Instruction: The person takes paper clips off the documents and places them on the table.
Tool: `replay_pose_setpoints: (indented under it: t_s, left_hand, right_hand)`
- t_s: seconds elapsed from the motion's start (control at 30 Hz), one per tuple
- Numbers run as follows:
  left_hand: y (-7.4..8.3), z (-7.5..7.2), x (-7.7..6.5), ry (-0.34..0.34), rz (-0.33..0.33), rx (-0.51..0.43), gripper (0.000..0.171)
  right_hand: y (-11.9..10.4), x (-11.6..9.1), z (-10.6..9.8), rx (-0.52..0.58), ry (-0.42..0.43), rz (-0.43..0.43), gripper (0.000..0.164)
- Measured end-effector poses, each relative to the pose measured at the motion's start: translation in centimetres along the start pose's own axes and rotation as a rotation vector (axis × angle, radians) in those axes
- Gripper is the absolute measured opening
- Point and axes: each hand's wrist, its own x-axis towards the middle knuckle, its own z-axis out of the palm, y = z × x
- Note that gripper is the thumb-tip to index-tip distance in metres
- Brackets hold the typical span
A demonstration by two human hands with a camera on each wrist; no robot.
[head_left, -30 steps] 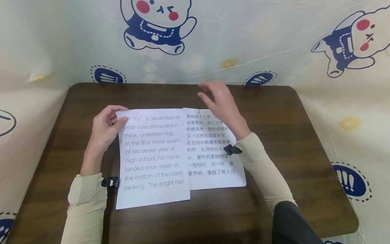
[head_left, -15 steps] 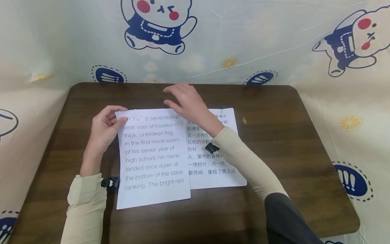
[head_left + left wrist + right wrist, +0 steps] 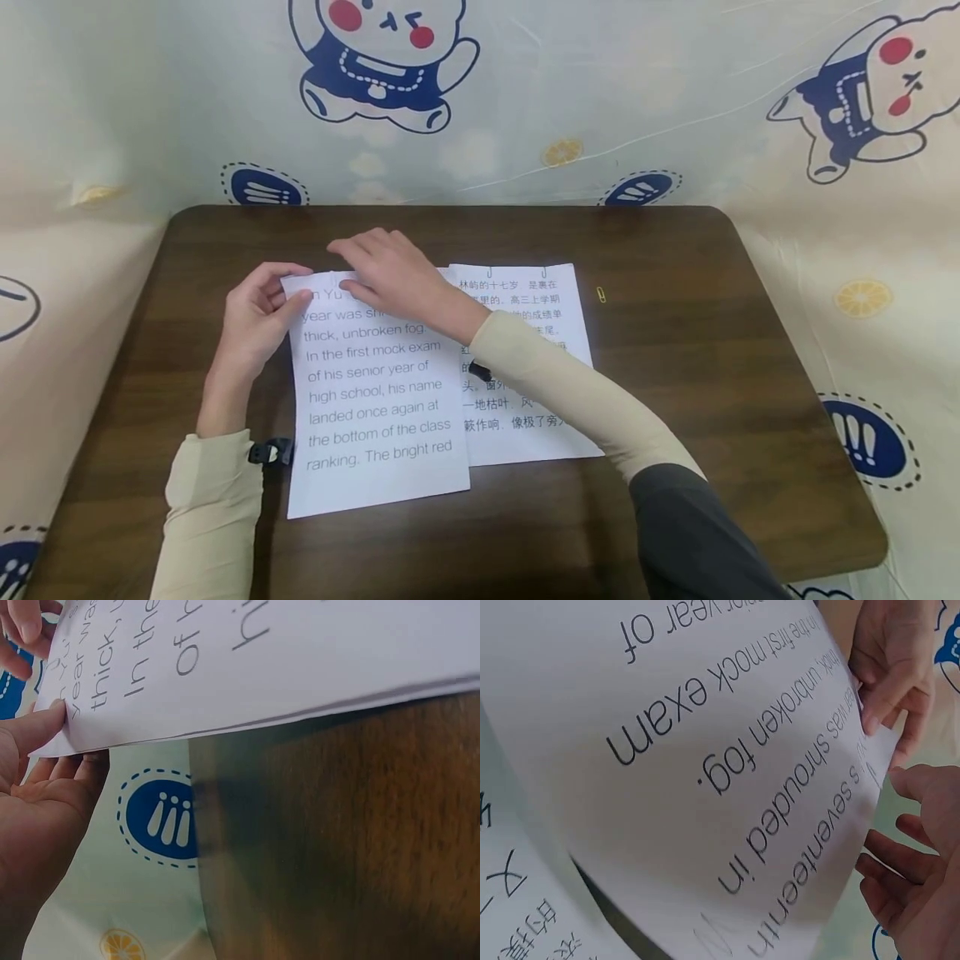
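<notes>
My left hand pinches the top left corner of a white sheet with English print, thumb on the front and fingers behind. That edge shows more than one layer in the left wrist view. My right hand is at the sheet's top edge, its thumb near the edge and its fingers loosely bent; the right wrist view shows no grip on the paper. A small clip-like shape shows faintly at the top edge. To the right, partly under the English sheet and my right arm, lies a sheet with Chinese print.
Two paper clips sit on the Chinese sheet's top edge. A loose yellow paper clip lies on the brown wooden table to its right. A patterned curtain hangs behind the table.
My right hand has moved left from above the Chinese sheet to the English sheet's top edge, uncovering the yellow paper clip. My left hand has kept its pinch on the corner.
</notes>
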Motion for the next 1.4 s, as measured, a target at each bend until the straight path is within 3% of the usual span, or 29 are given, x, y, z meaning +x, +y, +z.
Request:
replay_pose_setpoints:
  t_s: [0.4,0.9,1.07,1.4]
  left_hand:
    - [-0.1,0.4,0.3,0.01,0.062,-0.017,0.034]
    - [-0.3,0.7,0.4,0.005,0.078,-0.024,0.034]
    - [-0.3,0.7,0.4,0.007,0.082,-0.033,0.035]
    - [-0.3,0.8,0.2,0.003,0.057,-0.03,0.034]
  right_hand:
    - [-1.9,1.0,1.3,-0.023,-0.045,-0.051,0.053]
    - [-2.2,1.3,1.7,-0.02,-0.086,-0.002,0.051]
    - [-1.8,1.2,2.0,-0.026,-0.072,0.018,0.045]
    - [-1.6,0.8,2.9,-0.105,-0.025,-0.032,0.04]
